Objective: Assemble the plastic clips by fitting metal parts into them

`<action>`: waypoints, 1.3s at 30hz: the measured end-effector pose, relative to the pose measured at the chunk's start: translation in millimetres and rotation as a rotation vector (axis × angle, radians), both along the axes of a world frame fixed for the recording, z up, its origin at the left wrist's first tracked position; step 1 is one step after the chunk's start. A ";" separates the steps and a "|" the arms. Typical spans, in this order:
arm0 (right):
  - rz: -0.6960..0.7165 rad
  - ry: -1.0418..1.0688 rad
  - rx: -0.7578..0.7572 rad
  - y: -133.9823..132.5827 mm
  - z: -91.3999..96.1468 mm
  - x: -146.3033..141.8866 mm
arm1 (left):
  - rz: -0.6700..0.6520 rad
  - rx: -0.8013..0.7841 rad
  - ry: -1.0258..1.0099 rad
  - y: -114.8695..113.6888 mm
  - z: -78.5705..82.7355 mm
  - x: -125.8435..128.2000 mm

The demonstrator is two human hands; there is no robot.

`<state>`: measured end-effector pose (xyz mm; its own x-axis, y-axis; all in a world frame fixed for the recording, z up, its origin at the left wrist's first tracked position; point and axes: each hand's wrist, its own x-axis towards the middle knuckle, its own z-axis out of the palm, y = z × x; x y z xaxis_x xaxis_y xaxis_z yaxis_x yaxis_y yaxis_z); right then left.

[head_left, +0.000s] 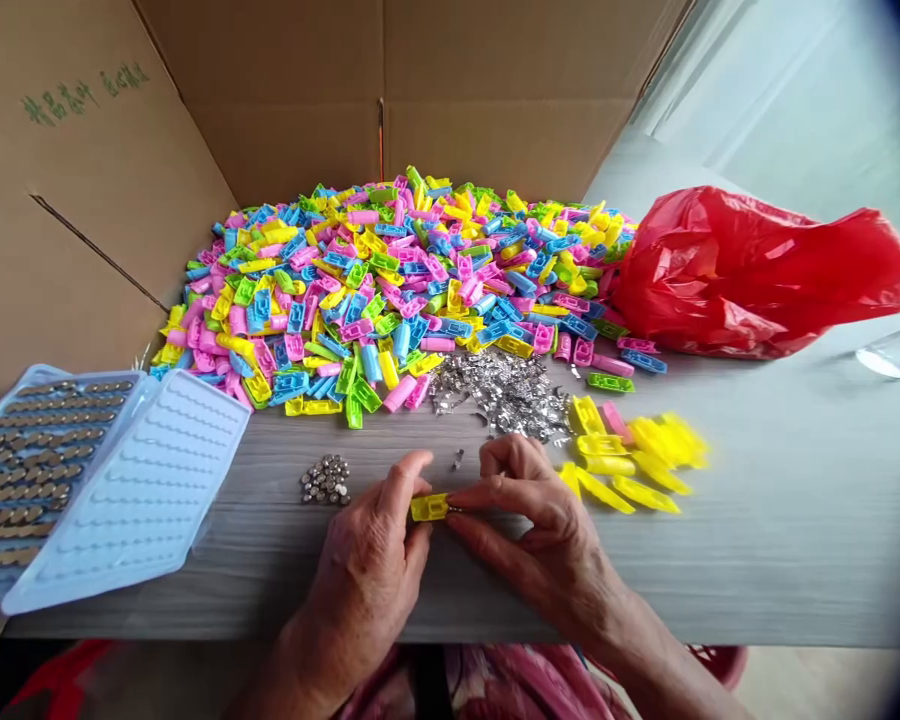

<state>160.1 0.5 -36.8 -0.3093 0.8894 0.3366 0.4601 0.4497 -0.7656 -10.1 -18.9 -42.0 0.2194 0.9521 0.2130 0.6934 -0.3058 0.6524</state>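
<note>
My left hand (379, 540) grips a small yellow plastic casing (429, 507) between thumb and fingers, its hollow side facing up. At the casing's right end, my right hand (532, 520) pinches a small shiny metal piece (454, 509), mostly hidden by the fingertips. One loose metal clip (458, 459) lies on the table just beyond the hands. Left of them sits a little heap of round button cells (325, 480). Past my right hand is a pile of thin metal clips (510, 390). Several yellow casings (607, 465) lie to the right, some of them blurred.
A large heap of pink, blue, green and yellow casings (390, 270) rests against cardboard walls (270, 90). At left, an open blue tray (131, 500) holds rows of button cells. A red plastic bag (750, 275) stands at the right on the grey table (780, 560).
</note>
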 end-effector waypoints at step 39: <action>-0.008 -0.229 0.017 7.3 -8.5 -5.4 | -0.101 0.335 0.004 -4.4 -9.0 -13.4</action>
<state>154.7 7.8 -45.3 -0.3727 0.8869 0.2728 0.6246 0.4572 -0.6331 -23.5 -23.3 -51.0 0.3102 0.8032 0.5086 0.6512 -0.5692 0.5019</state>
